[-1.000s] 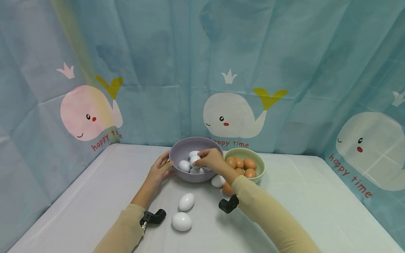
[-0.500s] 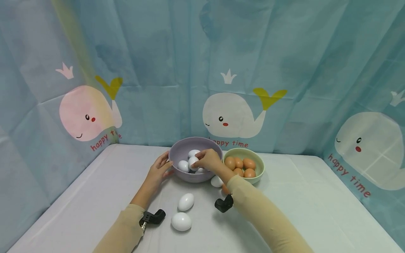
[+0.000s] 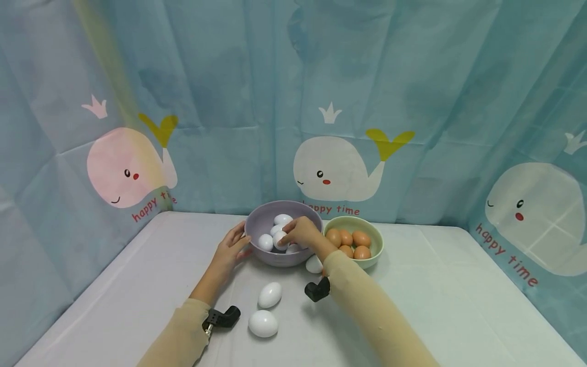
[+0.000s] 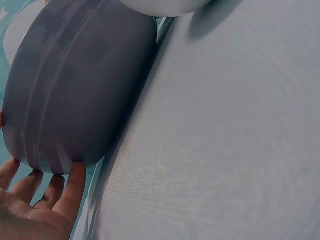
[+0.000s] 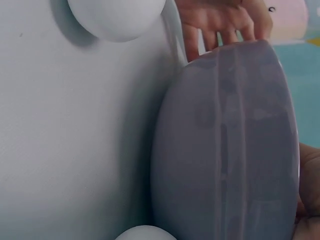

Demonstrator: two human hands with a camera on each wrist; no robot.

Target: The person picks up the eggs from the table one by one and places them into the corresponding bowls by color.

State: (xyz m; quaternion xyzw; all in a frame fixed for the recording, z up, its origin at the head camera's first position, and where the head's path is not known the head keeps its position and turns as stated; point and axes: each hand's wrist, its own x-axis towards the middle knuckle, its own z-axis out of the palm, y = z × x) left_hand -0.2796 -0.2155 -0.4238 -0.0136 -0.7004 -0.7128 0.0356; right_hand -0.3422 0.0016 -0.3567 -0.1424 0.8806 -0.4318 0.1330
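My right hand [image 3: 303,233] reaches into the purple bowl [image 3: 284,260] and pinches a white egg [image 3: 280,240] among several other white eggs. Fingertips of my left hand [image 3: 228,248] rest along the bowl's outer left wall, with the thumb at the rim. In the left wrist view, those fairly straight fingers [image 4: 75,187] touch the wall from the side. Two white eggs, a nearer one [image 3: 263,323] and a farther one [image 3: 270,294], lie on the table. One more white egg [image 3: 314,264] lies at the bowl's right foot, partly behind my right wrist.
A light green bowl [image 3: 378,239] with several brown eggs [image 3: 361,238] stands close to the right side of the purple bowl. Under the right sleeve, a brown egg [image 3: 324,273] shows only a sliver. A blue whale-print curtain [image 3: 238,168] hangs behind the white table [image 3: 435,295].
My right hand has lowered the white egg a little inside the purple bowl, and its forearm has swung left, covering most of the loose brown egg. The left hand stays at the bowl.
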